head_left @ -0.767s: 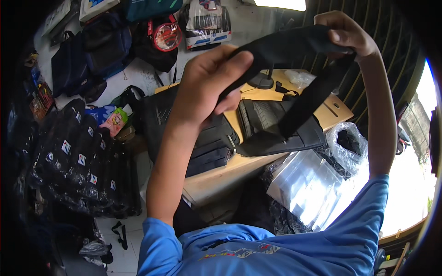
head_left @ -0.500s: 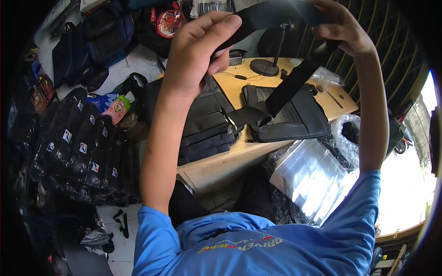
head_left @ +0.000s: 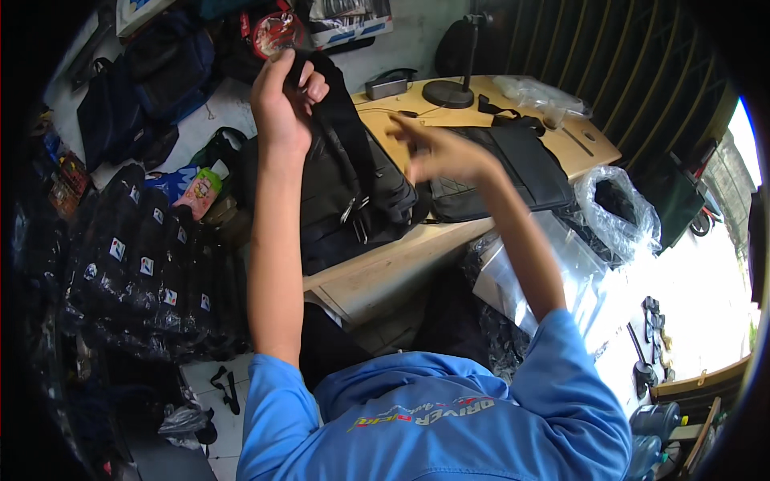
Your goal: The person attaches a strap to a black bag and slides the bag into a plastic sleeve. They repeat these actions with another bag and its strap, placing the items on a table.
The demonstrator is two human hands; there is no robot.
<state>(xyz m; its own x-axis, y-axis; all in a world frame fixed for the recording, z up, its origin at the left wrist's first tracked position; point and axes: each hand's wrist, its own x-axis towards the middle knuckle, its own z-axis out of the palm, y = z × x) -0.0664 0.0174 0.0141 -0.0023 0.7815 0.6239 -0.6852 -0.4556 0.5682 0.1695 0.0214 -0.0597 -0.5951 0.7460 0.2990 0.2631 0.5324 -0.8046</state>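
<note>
From where I stand, a person in a blue shirt (head_left: 433,449) works at a light wooden desk (head_left: 385,252). The step in hand, as I judge it, is handling a strap above a bag, one side holding it up and the other empty. The next move would seem to call for a firm hold at the top and care that the band does not twist.

The black bag (head_left: 325,220) lies on the desk below and a little right of the left grip (head_left: 285,104); it looks bulky and soft-sided, and the left forearm hides part of it. Farther right of that grip, a flat black case (head_left: 517,164) lies on the same desk. The black strap (head_left: 345,112), wide and matte, is pinched in the left grip, bends over at the top, and hangs just right of it down to the bag.

The right grip (head_left: 445,152) is spread and blurred, right of the strap and near the case (I cannot tell whether it touches), with nothing visible held in it. Smallest of all, shiny metal fittings (head_left: 354,210) show at the strap's lower end, below the left grip; whether they join the bag, I cannot tell.
</note>
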